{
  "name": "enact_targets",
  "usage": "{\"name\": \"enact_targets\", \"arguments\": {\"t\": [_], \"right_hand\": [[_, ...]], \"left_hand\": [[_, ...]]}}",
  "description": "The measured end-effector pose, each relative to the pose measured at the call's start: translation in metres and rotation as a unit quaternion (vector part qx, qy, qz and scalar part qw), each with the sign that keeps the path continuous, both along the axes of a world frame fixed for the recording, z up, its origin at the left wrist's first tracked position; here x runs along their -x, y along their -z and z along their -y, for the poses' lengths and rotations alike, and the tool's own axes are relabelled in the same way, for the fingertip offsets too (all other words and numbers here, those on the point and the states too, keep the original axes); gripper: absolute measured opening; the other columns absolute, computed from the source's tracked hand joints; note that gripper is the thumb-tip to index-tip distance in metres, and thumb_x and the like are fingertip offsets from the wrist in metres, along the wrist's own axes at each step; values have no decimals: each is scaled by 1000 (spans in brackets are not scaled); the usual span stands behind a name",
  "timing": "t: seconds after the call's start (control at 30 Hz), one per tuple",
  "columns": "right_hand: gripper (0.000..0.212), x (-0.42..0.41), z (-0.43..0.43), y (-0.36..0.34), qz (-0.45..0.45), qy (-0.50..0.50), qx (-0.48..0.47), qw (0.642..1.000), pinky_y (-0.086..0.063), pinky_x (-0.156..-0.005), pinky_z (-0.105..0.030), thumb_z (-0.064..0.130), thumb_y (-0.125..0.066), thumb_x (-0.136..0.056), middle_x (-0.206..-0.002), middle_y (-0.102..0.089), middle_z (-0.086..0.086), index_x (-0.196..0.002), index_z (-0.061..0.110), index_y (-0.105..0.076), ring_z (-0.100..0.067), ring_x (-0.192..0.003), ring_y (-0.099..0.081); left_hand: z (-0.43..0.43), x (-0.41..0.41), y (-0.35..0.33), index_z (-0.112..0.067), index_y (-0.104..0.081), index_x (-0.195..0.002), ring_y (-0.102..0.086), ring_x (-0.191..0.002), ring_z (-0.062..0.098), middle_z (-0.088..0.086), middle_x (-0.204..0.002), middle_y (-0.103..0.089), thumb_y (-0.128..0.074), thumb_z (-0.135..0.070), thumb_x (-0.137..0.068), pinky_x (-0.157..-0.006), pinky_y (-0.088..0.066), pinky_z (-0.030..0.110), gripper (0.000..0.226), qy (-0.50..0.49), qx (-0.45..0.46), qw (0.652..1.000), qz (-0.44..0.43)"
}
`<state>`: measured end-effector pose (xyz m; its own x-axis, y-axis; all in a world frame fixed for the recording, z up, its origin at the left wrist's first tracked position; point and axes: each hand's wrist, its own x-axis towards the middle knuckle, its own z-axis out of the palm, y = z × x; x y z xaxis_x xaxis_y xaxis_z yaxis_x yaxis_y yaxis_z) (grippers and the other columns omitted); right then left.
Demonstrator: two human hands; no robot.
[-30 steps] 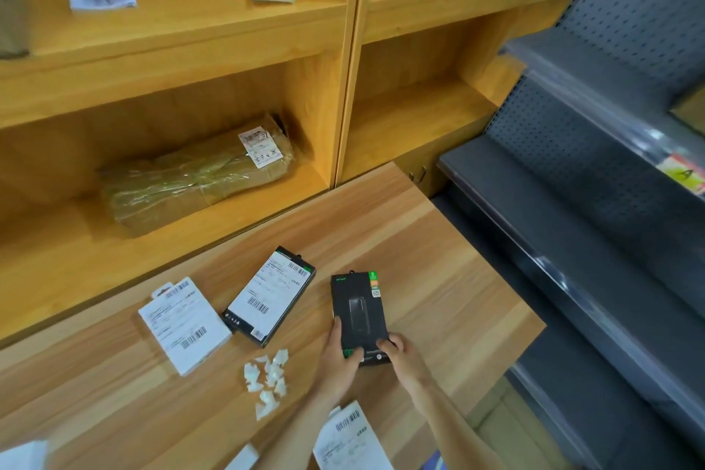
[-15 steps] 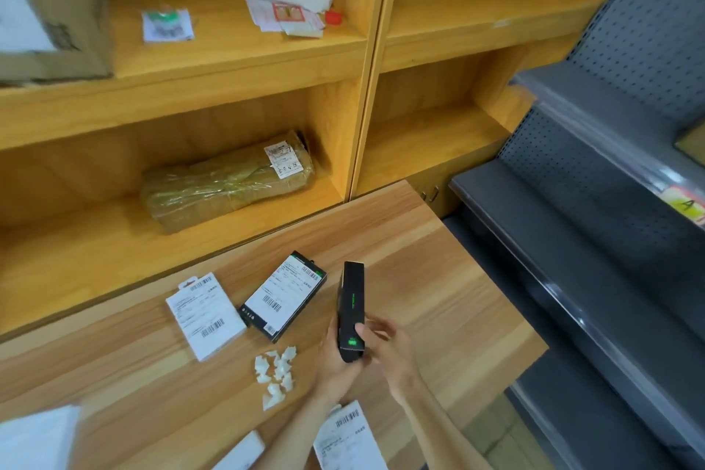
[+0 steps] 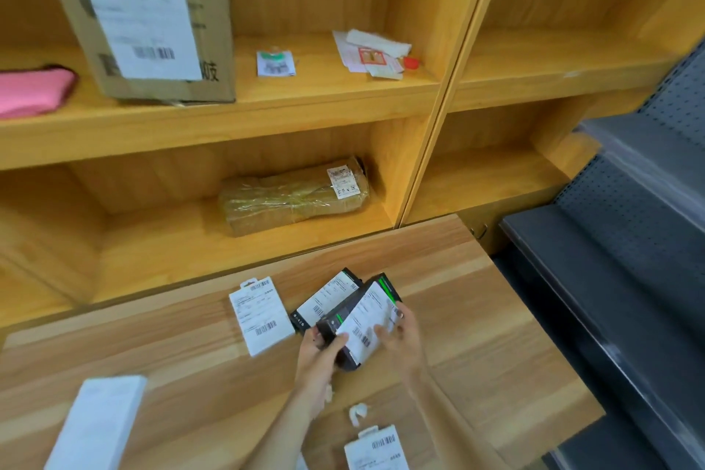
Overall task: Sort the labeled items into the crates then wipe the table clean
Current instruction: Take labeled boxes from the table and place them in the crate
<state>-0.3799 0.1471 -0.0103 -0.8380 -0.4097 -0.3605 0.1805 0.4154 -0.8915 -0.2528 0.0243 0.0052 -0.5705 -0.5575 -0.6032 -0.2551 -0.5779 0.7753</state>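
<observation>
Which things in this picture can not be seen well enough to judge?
Head view only:
1. White label on the slim black cardboard box held in left hand and right hand: text blurred, too small.
2. White rectangular box: cut by bottom edge, blurred.
3. Pink soft item: cut by left edge.
4. Crates: outside the frame.

Bare table (image 3: 496, 317) right of hands (image 3: 358, 347)

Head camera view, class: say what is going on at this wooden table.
A person holds a black box, white label up, in both hands above the table: left hand at its near end, right hand along its right edge. A second labelled black box and a white labelled packet lie on the table beside it. No crate is in view.
</observation>
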Motion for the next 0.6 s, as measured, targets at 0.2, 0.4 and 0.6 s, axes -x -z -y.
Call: {"name": "enact_targets", "arguments": {"t": [0.2, 0.4, 0.6], "right_hand": [[49, 24, 30, -4, 33, 14, 30, 999, -54, -84, -30, 2, -74, -76, -109, -74, -3, -119, 20, -59, -21, -103, -70], [39, 41, 51, 11, 19, -20, -17, 999, -57, -76, -23, 3, -76, -78, -105, -74, -7, -115, 11, -65, -13, -88, -71], [46, 57, 64, 46, -32, -41, -44, 998, -60, -79, -42, 30, -74, -66, -112, -65, -13, -111, 22, -67, -24, -93, -71]], "left_hand": [[31, -7, 13, -8, -60, -117, -68, -108, 32, 12, -116, -72, -74, -9, -83, -90, -54, 47, 37, -51, -81, 994, -48], [42, 1, 23, -16, -58, -128, -70, -99, 17, -1, -120, -70, -72, -36, -87, -64, -58, 28, 48, -45, 16, 998, 34], [42, 21, 43, -21, -50, -138, -62, -114, 27, 2, -126, -65, -45, -72, -85, -95, -52, 49, 73, -14, 139, 974, 179]]}}
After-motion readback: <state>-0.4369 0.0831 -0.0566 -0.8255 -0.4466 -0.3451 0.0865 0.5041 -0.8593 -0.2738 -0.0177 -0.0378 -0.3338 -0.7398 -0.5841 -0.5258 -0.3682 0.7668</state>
